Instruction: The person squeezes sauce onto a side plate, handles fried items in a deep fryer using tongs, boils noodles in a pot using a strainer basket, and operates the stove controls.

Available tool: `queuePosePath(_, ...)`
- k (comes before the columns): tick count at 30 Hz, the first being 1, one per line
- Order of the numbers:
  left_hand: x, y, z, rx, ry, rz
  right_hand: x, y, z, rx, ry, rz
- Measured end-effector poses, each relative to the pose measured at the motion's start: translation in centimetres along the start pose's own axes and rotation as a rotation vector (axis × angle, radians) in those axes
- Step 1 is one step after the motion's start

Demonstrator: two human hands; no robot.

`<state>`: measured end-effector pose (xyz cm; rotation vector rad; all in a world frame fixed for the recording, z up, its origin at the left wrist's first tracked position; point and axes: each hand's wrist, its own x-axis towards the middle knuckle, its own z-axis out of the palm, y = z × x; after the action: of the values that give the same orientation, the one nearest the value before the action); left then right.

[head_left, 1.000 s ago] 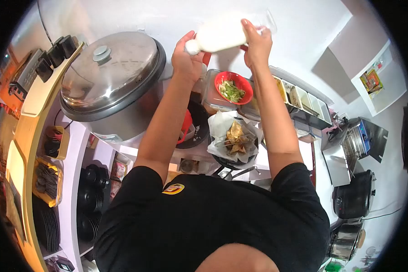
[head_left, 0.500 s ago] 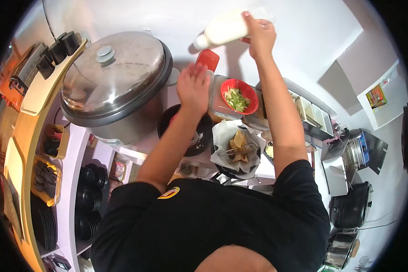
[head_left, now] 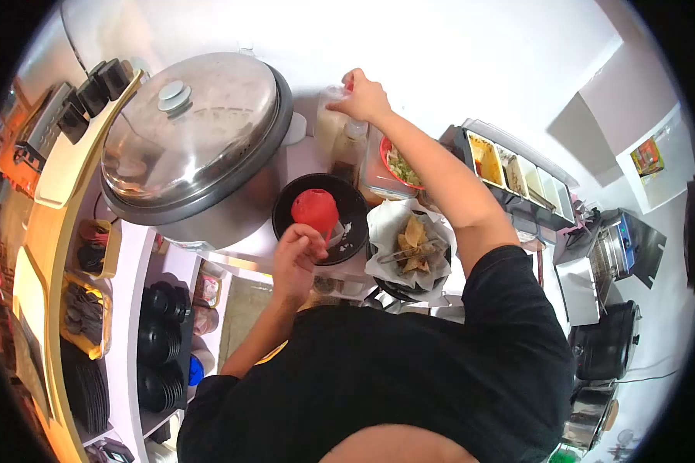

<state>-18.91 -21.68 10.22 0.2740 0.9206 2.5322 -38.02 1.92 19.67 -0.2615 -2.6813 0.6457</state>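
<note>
Pinching the upper end of a pale bottle, the right hand is reaching across, the bottle's long axis running from the fingertips toward the counter. The left hand, nearer the red container in the black bowl, is curling loosely; its grip is unclear. No label is showing legible writing.

Pale bottle, red scoop in bowl
</note>
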Motion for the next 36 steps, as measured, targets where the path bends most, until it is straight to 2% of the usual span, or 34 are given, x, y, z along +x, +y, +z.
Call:
queuePosePath(2,-0.3,1.2,-0.3,0.040,0.069,0.020,0.4,0.0,-0.9,-0.234,-0.148,-0.068)
queuePosePath(5,-0.5,2.4,-0.6,0.053,0.026,0.084,0.3,-1.0,-2.1,-0.404,-0.183,-0.058)
queuePosePath(9,-0.6,3.0,-0.4,0.059,0.014,0.100,-0.4,-1.4,-3.4,-0.388,-0.172,-0.074)
queuePosePath(13,-0.7,3.1,0.1,0.062,-0.088,0.106,-0.6,-1.6,-4.1,-0.331,-0.197,-0.093)
queuePosePath(15,-0.9,2.7,0.5,0.077,-0.032,0.097,-1.4,-1.9,-5.6,-0.309,-0.140,-0.047)
queuePosePath(17,-1.0,2.5,0.5,0.067,-0.082,0.096,-3.2,-2.0,-9.0,-0.273,-0.136,-0.086)
queuePosePath(19,-1.4,2.5,1.3,0.155,-0.255,0.069,-6.3,-1.1,-13.1,-0.251,-0.010,-0.206)
queuePosePath(21,-1.9,2.4,1.6,0.189,-0.343,-0.042,-12.1,-0.5,-19.1,-0.293,0.116,-0.276)
queuePosePath(22,-2.2,2.2,1.7,0.235,-0.506,-0.153,-15.4,0.5,-21.7,-0.268,0.206,-0.314)
queuePosePath(23,-2.3,1.8,2.0,0.275,-0.669,-0.255,-19.2,0.0,-24.9,-0.124,0.087,-0.031)
queuePosePath(24,-2.1,1.2,2.5,0.259,-0.681,-0.280,-22.4,0.5,-27.2,-0.063,0.091,0.121)
queuePosePath(25,-2.0,0.5,3.1,0.252,-0.786,-0.433,-26.0,3.8,-28.7,0.111,0.157,0.068)
queuePosePath(26,-2.0,-0.3,3.7,0.244,-0.893,-0.582,-29.6,6.0,-30.1,0.161,0.230,0.162)
queuePosePath(27,-2.0,-1.5,4.2,0.234,-0.912,-0.597,-32.6,7.8,-30.8,0.210,0.308,0.253)
queuePosePath(29,-1.9,-4.4,5.4,0.346,-0.956,-0.826,-37.7,10.6,-29.2,0.196,0.521,0.677)
queuePosePath(31,-1.8,-6.7,7.9,0.388,-1.046,-0.905,-42.4,14.6,-26.1,0.064,0.378,0.872)
queuePosePath(33,-2.3,-9.6,9.9,0.407,-1.180,-0.964,-43.6,15.2,-23.8,-0.087,0.149,0.791)
queuePosePath(34,-2.7,-10.7,11.1,0.440,-1.204,-0.996,-43.8,17.2,-21.6,-0.077,0.171,0.695)
queuePosePath(35,-3.1,-12.0,12.1,0.452,-1.209,-0.998,-43.5,19.6,-20.0,-0.084,0.190,0.482)
queuePosePath(36,-3.6,-13.4,13.0,0.487,-1.243,-1.003,-42.2,21.2,-19.2,-0.082,0.129,0.494)
